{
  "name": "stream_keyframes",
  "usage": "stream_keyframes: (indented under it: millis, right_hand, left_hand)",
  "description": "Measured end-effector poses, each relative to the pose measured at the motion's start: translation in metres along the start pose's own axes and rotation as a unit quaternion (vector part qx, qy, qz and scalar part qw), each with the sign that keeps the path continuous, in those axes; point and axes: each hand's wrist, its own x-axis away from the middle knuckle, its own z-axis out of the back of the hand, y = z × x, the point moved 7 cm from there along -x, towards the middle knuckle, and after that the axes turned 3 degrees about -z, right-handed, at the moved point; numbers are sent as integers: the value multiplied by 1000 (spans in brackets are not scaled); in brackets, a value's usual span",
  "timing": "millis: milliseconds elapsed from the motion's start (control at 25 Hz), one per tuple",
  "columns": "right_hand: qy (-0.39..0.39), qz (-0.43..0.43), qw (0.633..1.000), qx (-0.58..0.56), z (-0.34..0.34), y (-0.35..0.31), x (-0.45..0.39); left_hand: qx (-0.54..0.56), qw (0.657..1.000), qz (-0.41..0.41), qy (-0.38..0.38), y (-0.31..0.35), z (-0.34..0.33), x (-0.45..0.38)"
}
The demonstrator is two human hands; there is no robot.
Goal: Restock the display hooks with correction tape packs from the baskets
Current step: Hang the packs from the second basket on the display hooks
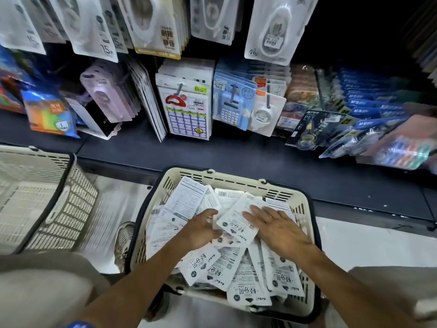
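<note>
A cream basket (236, 179) with a dark rim sits on the floor below the shelf, filled with several white correction tape packs (212, 268) lying loose. Both my hands are inside it. My left hand (201, 229) has curled fingers around the edge of a small stack of packs. My right hand (274, 227) lies flat with straight fingers on a white pack (236, 223) at the top of the pile. Matching correction tape packs (272, 36) hang on a display hook above at the upper right.
A second cream basket (59, 197) stands at the left, tilted, with nothing visible in it. A dark shelf ledge (236, 150) runs across behind the baskets. Other hung goods crowd the hooks: a calculator pack (233, 105), a red-and-blue card (186, 110), blue packs (369, 107) at right.
</note>
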Motion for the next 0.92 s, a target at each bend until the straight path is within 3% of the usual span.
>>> stream_keyframes:
  millis: [80, 240, 320, 400, 480, 560, 600, 640, 720, 800, 920]
  right_hand:
    - [9, 8, 1000, -20, -1, 0, -2]
    - [50, 32, 996, -65, 1, -7, 0]
    - [123, 47, 980, -149, 21, -8, 1]
    - [148, 41, 955, -252, 40, -1, -1]
    - [74, 37, 958, -275, 41, 0, -3]
    - [-18, 36, 965, -260, 28, -5, 3]
    - [-40, 41, 957, -286, 24, -6, 7]
    - [-47, 37, 935, -351, 27, -5, 10]
    - [-13, 2, 835, -550, 49, 5, 17]
    - [40, -22, 727, -686, 75, 18, 20]
    - [56, -5, 643, -764, 98, 7, 18]
  left_hand:
    - [128, 992, 10, -2, 13, -7, -2]
    - [210, 978, 8, -9, 33, -24, 0]
    - [260, 966, 0, 18, 41, -24, -1]
    - [284, 958, -14, 44, 49, -14, -3]
    - [211, 974, -63, 52, 59, -5, -4]
    - [-3, 988, -134, 75, 69, -3, 0]
    - [-107, 976, -168, 93, 75, -3, 3]
    - [-167, 955, -211, 121, 85, 0, 6]
    - [-150, 923, -310, 170, 111, 15, 15]
    - [3, 927, -328, 179, 129, 34, 18]
    - [314, 904, -221, 187, 135, 44, 16]
